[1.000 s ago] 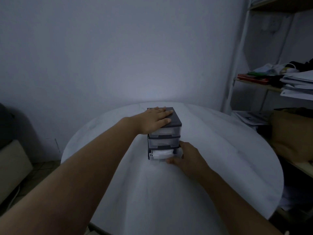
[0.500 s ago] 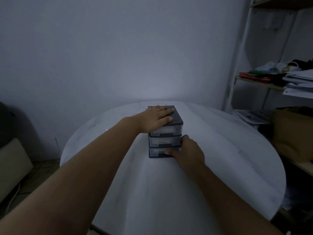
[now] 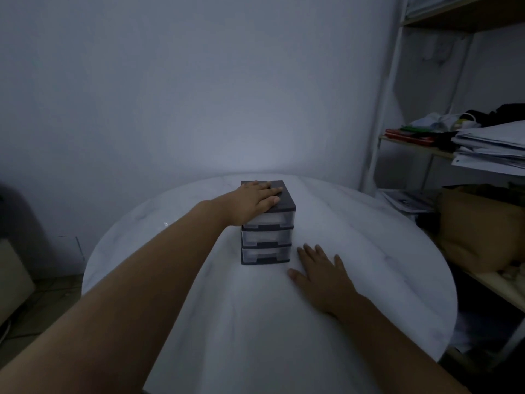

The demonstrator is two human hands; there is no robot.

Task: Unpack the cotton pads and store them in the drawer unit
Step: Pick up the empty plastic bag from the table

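A small grey drawer unit [image 3: 267,237] with three clear drawers stands near the far side of the round white table [image 3: 255,322]. All three drawers are pushed in. My left hand [image 3: 257,199] rests flat on the unit's dark top, fingers straight. My right hand [image 3: 319,270] lies flat on the table just right of the unit's base, fingers spread, holding nothing and apart from the unit. No cotton pads can be made out through the dim drawer fronts.
A white metal shelf rack [image 3: 380,132] stands to the right, holding stacked papers [image 3: 488,149], clothes and a brown bag [image 3: 477,231]. A plain wall is behind the table. A pale box [image 3: 11,268] sits on the floor at left.
The bottom drawer, open with white pads inside a second ago, was pushed shut by my right hand. That hand has since left the drawer and settled flat on the table.
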